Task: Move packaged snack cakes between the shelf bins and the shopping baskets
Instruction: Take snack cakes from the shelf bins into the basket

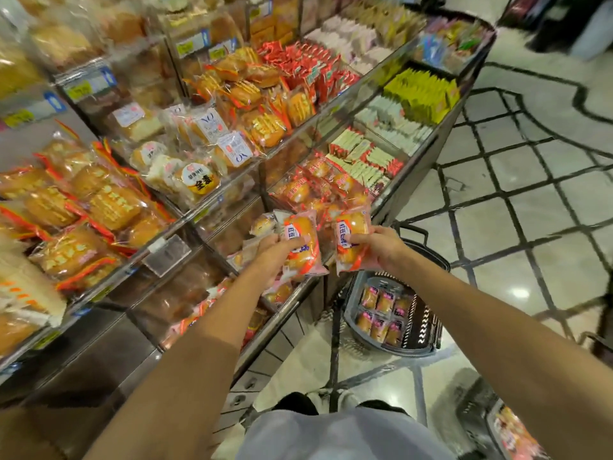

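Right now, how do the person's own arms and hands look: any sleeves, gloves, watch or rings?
Both forearms are bare up to the frame edge, with no sleeves in view. The left hand and right hand wear no gloves. No watch, bracelet or ring shows on the parts visible. The fingers are partly hidden, so rings there cannot be ruled out.

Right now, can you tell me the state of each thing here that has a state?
left hand: grips a snack cake packet.
right hand: grips a second packet.
grey basket on the floor: holds six packets, partly filled.
lower shelf bin: stocked with like packets.
second basket at bottom right: holds packets.
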